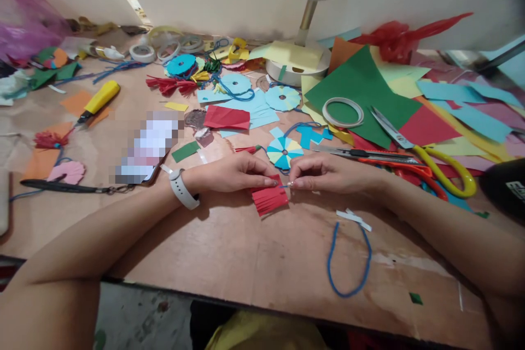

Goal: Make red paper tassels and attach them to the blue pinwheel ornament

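My left hand [244, 172], with a white-strapped watch at its wrist, pinches a small red fringed paper [268, 200] by its upper edge. The cut strips hang toward me, just above the table or touching it; I cannot tell which. At the paper's right edge, my right hand [318, 173] closes thumb and finger on a short end of blue string [284, 186] that lies against the paper. A small pale bit shows at those fingertips. Just beyond both hands lies a blue and yellow paper disc [285, 152]. Nearer me is a loop of blue yarn [328, 262] beside white strips [353, 219].
Scissors with yellow handles [447, 172] and an orange-handled pair [426, 178] lie right. A tape roll [342, 112] rests on green paper [365, 87]. Left are a phone [150, 147] and a yellow cutter [100, 99]. A fan [305, 24] stands behind.
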Demonstrator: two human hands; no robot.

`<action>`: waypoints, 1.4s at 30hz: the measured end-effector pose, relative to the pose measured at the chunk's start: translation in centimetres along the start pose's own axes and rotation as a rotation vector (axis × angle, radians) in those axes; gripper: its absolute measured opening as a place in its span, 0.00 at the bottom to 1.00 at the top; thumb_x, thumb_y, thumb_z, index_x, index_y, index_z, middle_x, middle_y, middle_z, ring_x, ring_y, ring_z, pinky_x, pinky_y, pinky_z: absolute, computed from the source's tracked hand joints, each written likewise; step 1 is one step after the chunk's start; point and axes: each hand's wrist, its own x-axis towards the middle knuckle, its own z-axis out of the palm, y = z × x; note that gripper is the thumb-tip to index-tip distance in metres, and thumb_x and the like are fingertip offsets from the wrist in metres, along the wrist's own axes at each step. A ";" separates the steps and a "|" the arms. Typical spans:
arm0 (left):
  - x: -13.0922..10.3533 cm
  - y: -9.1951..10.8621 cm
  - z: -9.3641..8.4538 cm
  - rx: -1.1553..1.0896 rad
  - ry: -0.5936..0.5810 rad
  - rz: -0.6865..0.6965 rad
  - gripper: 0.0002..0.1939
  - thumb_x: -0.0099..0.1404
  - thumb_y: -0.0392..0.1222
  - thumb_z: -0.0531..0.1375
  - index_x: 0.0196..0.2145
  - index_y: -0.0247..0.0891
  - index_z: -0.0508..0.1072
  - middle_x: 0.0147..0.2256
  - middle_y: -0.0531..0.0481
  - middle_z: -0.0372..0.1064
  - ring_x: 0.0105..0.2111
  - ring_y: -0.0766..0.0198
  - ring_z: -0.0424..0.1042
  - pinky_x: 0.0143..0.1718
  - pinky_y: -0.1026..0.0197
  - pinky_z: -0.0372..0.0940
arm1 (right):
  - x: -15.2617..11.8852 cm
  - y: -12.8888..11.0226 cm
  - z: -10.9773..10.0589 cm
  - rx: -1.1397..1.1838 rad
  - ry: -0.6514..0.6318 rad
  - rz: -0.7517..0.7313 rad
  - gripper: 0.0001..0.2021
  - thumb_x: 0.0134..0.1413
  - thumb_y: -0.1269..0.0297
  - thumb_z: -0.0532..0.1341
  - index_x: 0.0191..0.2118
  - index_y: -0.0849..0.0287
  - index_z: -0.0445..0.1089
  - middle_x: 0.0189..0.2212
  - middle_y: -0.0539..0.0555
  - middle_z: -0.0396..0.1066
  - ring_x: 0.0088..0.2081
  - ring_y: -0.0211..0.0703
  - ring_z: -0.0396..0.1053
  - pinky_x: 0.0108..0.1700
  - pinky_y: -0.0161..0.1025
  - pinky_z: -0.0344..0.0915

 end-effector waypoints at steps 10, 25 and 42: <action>0.1 0.7 0.1 0.009 -0.011 0.011 0.10 0.72 0.39 0.59 0.39 0.35 0.80 0.34 0.52 0.77 0.33 0.68 0.71 0.42 0.65 0.66 | 0.5 -0.4 0.1 -0.186 0.008 -0.035 0.15 0.69 0.50 0.58 0.40 0.55 0.75 0.37 0.50 0.75 0.38 0.40 0.70 0.39 0.36 0.62; 0.1 0.1 0.1 0.004 -0.005 -0.012 0.11 0.73 0.42 0.59 0.40 0.35 0.81 0.37 0.50 0.78 0.36 0.65 0.73 0.42 0.64 0.66 | 0.7 -2.1 0.7 -0.279 0.065 -0.022 0.15 0.70 0.55 0.55 0.39 0.59 0.73 0.34 0.53 0.73 0.35 0.40 0.68 0.37 0.37 0.60; -0.2 0.2 0.4 -0.120 0.039 -0.058 0.13 0.69 0.46 0.63 0.43 0.34 0.81 0.38 0.47 0.78 0.36 0.65 0.72 0.36 0.65 0.65 | 1.0 -1.8 2.2 -0.305 0.219 -0.042 0.13 0.69 0.58 0.54 0.34 0.57 0.69 0.31 0.52 0.71 0.32 0.39 0.65 0.34 0.37 0.58</action>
